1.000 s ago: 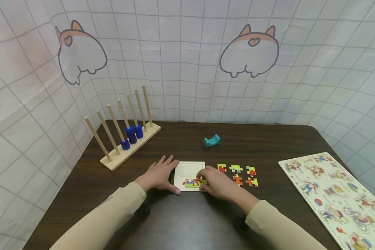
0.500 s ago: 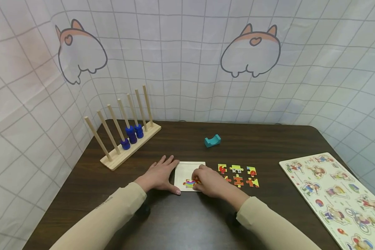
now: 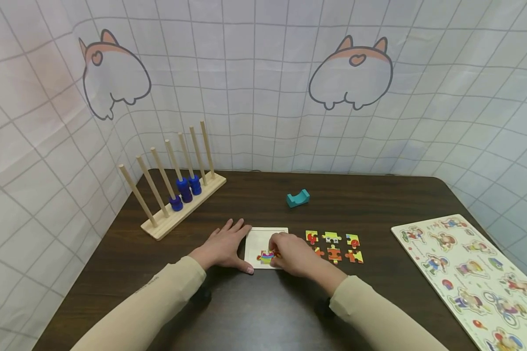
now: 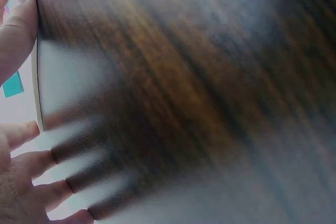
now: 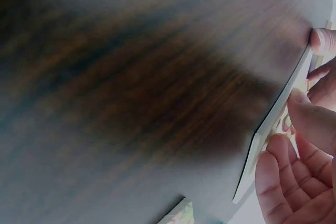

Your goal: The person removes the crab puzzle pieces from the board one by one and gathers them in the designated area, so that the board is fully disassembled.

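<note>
A shallow light-wood puzzle tray [image 3: 256, 239] lies flat on the dark table. My left hand [image 3: 223, 247] rests at its left side with fingers spread, the thumb at the near left corner. Over the tray's near right part, my right hand [image 3: 292, 253] bends its fingers down and pinches a puzzle piece with red and orange on it, mostly hidden by the fingers. Just left of those fingertips a rainbow puzzle piece [image 3: 266, 257] sits in the tray. In the right wrist view, the thumb [image 5: 312, 121] is down at the tray, beside curled fingers.
Several loose puzzle pieces [image 3: 334, 253] lie right of the tray. A teal curved block [image 3: 298, 198] stands behind it. At the back left is a wooden peg rack [image 3: 184, 207] with blue beads [image 3: 183, 189]. A large picture board [image 3: 461, 256] lies at the right.
My right hand has shifted left over the tray, from its right edge toward the rainbow piece. A loose piece right of the tray has come into sight. My left hand has stayed put.
</note>
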`<state>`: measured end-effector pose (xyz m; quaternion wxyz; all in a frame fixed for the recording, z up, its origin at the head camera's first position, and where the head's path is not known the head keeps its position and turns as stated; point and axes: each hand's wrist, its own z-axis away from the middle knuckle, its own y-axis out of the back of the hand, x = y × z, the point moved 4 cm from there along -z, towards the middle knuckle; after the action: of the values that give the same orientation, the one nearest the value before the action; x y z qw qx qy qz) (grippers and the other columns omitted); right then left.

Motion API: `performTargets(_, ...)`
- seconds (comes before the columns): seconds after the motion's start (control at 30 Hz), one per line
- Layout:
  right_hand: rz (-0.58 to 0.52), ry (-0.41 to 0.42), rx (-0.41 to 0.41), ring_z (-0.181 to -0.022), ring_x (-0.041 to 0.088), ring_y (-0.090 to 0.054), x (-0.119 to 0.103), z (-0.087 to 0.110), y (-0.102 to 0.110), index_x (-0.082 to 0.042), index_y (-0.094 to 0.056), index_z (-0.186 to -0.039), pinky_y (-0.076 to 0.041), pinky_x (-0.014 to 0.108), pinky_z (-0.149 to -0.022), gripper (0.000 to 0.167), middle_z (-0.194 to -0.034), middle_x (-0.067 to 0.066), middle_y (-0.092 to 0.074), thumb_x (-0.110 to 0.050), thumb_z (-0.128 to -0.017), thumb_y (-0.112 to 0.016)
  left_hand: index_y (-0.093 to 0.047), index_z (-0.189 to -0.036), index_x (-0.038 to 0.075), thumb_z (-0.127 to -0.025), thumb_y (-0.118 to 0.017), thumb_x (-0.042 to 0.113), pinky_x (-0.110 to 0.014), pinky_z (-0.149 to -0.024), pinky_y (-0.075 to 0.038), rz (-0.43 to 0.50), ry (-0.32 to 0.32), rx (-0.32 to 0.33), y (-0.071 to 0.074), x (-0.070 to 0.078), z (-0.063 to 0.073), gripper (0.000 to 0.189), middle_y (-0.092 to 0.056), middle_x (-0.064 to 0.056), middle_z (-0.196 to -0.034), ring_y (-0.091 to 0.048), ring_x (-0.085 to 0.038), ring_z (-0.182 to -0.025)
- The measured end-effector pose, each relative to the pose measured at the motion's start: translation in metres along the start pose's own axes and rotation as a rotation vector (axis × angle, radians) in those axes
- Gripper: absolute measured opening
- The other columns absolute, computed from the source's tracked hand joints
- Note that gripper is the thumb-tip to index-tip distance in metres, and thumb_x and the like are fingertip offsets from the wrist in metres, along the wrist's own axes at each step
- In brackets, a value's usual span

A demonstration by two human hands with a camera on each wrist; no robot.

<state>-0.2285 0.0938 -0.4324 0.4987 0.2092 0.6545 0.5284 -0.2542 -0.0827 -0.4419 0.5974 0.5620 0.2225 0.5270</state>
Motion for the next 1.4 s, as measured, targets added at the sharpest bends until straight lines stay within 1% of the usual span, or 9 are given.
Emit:
performTargets(0.1, -0.001, 0.013, 0.024, -0.073, 0.017, -0.052, 0.000, -0.001, 0.002, -0.008, -0.065, -0.093, -0.049, 0.035, -0.069, 0.023, -0.081, 0.001, -0.060, -0.016, -0.084, -0.086, -0.034, -0.160, 0.010, -0.072, -0.087, 0.057, -0.068, -0.121, -0.022, 0.000, 0.000, 0.001, 0.000, 0.000, 0.000, 0.113, -0.023, -0.020, -0.169, -0.017, -0.047, -0.156)
performTargets(0.23, 0.003, 0.028, 0.068, -0.071, 0.014, -0.053, 0.000, 0.000, 0.004, -0.010, -0.066, -0.089, -0.048, 0.033, -0.067, 0.021, -0.080, -0.001, -0.062, -0.015, -0.083, -0.085, -0.034, -0.159, 0.010, -0.072, -0.087, 0.058, -0.068, -0.120, -0.022, 0.000, 0.000, 0.001, 0.000, 0.000, -0.001, 0.113, -0.023, -0.020, -0.169, -0.017, -0.047, -0.156)
performTargets(0.4, -0.039, 0.042, 0.116, -0.070, 0.011, -0.056, 0.000, 0.002, 0.007, -0.014, -0.066, -0.084, -0.048, 0.029, -0.065, 0.016, -0.079, -0.003, -0.067, -0.013, -0.086, -0.082, -0.034, -0.159, 0.010, -0.072, -0.088, 0.057, -0.069, -0.120, -0.022, 0.003, 0.000, 0.002, 0.000, -0.001, -0.001, 0.113, -0.023, -0.020, -0.169, -0.017, -0.047, -0.156)
performTargets(0.7, -0.091, 0.037, 0.091, -0.069, 0.008, -0.055, 0.000, 0.003, 0.008, -0.014, -0.072, -0.084, -0.047, 0.026, -0.064, 0.009, -0.076, -0.004, -0.069, -0.011, -0.090, -0.079, -0.034, -0.160, 0.010, -0.072, -0.088, 0.058, -0.069, -0.120, -0.022, 0.001, 0.011, -0.005, -0.002, -0.003, -0.002, 0.113, -0.023, -0.020, -0.169, -0.017, -0.047, -0.156)
performTargets(0.87, -0.165, 0.064, 0.129, -0.067, 0.005, -0.055, 0.005, 0.012, 0.019, -0.011, -0.072, -0.085, -0.049, 0.024, -0.063, 0.008, -0.077, -0.004, -0.069, -0.009, -0.090, -0.077, -0.034, -0.160, 0.010, -0.072, -0.087, 0.058, -0.068, -0.121, -0.022, -0.001, 0.015, -0.008, -0.004, -0.004, -0.003, 0.114, -0.022, -0.019, -0.170, -0.016, -0.047, -0.157)
performTargets(1.03, -0.191, 0.032, 0.163, -0.068, 0.006, -0.056, 0.024, 0.026, 0.038, -0.011, -0.072, -0.086, -0.051, 0.023, -0.064, 0.007, -0.080, -0.002, -0.071, -0.008, -0.090, -0.077, -0.034, -0.160, 0.011, -0.071, -0.088, 0.058, -0.068, -0.121, -0.022, -0.006, 0.014, -0.008, -0.004, -0.003, -0.003, 0.114, -0.023, -0.019, -0.170, -0.017, -0.046, -0.157)
performTargets(1.2, -0.189, -0.046, 0.143, -0.068, 0.009, -0.057, 0.054, 0.047, 0.054, -0.010, -0.072, -0.089, -0.050, 0.023, -0.062, 0.005, -0.082, 0.001, -0.072, -0.010, -0.093, -0.075, -0.034, -0.160, 0.010, -0.071, -0.089, 0.057, -0.068, -0.121, -0.022, 0.001, 0.011, -0.007, -0.003, -0.002, -0.002, 0.114, -0.023, -0.019, -0.170, -0.016, -0.046, -0.157)
performTargets(1.27, -0.177, -0.074, 0.140, -0.068, 0.008, -0.058, 0.066, 0.056, 0.059, -0.010, -0.072, -0.089, -0.050, 0.023, -0.062, 0.005, -0.083, 0.001, -0.072, -0.010, -0.093, -0.074, -0.033, -0.160, 0.010, -0.072, -0.089, 0.057, -0.068, -0.121, -0.022, 0.000, 0.010, -0.007, -0.002, -0.002, -0.001, 0.114, -0.023, -0.019, -0.169, -0.017, -0.046, -0.157)
performTargets(1.4, -0.147, -0.096, 0.143, -0.068, 0.007, -0.061, 0.085, 0.075, 0.066, -0.010, -0.074, -0.089, -0.051, 0.024, -0.061, 0.004, -0.083, -0.002, -0.074, -0.010, -0.094, -0.073, -0.033, -0.160, 0.010, -0.072, -0.089, 0.056, -0.068, -0.121, -0.022, 0.000, 0.007, -0.002, -0.001, -0.001, -0.001, 0.114, -0.023, -0.019, -0.169, -0.017, -0.046, -0.157)
